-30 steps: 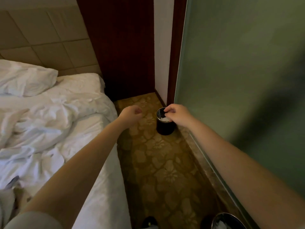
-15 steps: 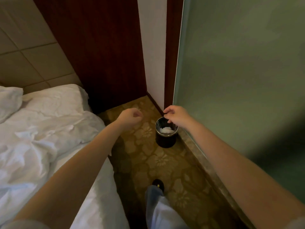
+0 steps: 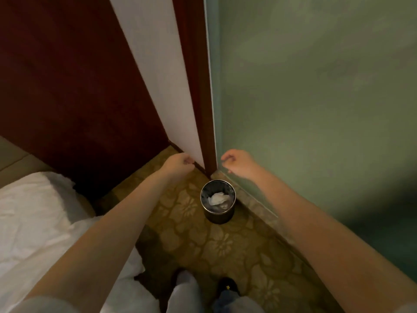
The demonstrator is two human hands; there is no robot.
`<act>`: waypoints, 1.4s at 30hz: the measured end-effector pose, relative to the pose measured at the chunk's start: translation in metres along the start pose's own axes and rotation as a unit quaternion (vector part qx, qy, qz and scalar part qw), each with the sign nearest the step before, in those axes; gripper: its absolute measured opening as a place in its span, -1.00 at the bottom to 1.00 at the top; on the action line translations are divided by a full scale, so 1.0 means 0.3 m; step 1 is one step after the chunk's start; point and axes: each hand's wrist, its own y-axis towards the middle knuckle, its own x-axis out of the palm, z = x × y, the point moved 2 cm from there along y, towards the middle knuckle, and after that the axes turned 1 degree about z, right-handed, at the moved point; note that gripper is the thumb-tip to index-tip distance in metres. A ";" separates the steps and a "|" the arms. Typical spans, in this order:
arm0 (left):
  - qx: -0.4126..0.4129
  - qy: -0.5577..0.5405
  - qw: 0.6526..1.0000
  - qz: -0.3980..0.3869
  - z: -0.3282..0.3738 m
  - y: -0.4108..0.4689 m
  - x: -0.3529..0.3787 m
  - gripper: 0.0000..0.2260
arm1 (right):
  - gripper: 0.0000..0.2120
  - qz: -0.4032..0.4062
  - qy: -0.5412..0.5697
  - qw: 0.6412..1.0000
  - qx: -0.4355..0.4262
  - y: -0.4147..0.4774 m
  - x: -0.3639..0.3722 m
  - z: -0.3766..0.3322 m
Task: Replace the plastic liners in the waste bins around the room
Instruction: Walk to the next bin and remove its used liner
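Left hand [image 3: 178, 164] and right hand [image 3: 237, 163] are both loosely clenched, nothing visible in either. They're reaching out past the small round dark metal waste bin [image 3: 217, 219], not touching it.

Bin sits on the floral patterned carpet [image 3: 225, 245] in the corner, just beside the base of the green frosted glass panel [image 3: 316, 109]. Crinkled grey plastic liner [image 3: 205, 197] is still inside, with a white crumpled paper wad [image 3: 217, 198] on top.

Delta vs 1 s ago:
- the right hand overlapped the bin rim in view; now it's clear of it and the whole mouth shows between the forearms
- the view has closed in and tipped down; less of the white bed [image 3: 33, 222], and a dark shoe [image 3: 228, 286] shows at the bottom edge
- the second bin at bottom right is out of frame

Read: the approach looks done, the liner pull hasn't started. I'd expect a grab at the liner edge next.
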 end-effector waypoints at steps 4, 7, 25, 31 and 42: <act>0.061 0.023 0.994 -0.082 0.061 0.204 0.038 -0.73 | -0.82 0.067 0.030 0.995 0.071 0.101 -0.045 0.088; 0.109 0.045 0.984 -0.131 0.094 0.359 0.061 -0.72 | -0.83 0.100 0.036 0.987 0.123 0.142 -0.052 0.126; 0.217 0.127 0.936 -0.247 -0.146 0.724 0.396 -0.74 | -0.76 0.201 0.062 0.940 0.267 0.290 0.284 0.385; 0.244 0.129 0.938 -0.208 -0.295 0.697 0.558 -0.73 | -0.76 0.216 0.030 0.942 0.256 0.293 0.466 0.498; 0.289 0.099 0.936 -0.177 -0.662 0.489 0.461 -0.74 | -0.74 0.275 -0.016 0.931 0.239 0.115 0.822 0.386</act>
